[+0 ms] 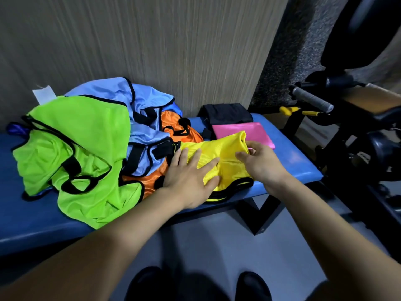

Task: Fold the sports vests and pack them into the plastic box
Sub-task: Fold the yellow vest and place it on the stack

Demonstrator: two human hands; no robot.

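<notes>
Two hands on yellow vest (225,157): left hand (191,177) flat, right hand (262,164) apparently pinching.

I see a blue padded bench (288,157). A messy pile of vests lies on it: green (71,153), light blue (138,105), orange (180,129) and yellow (225,164). A folded pink vest (240,131) and a black cloth (225,114) lie near the far end.
</notes>
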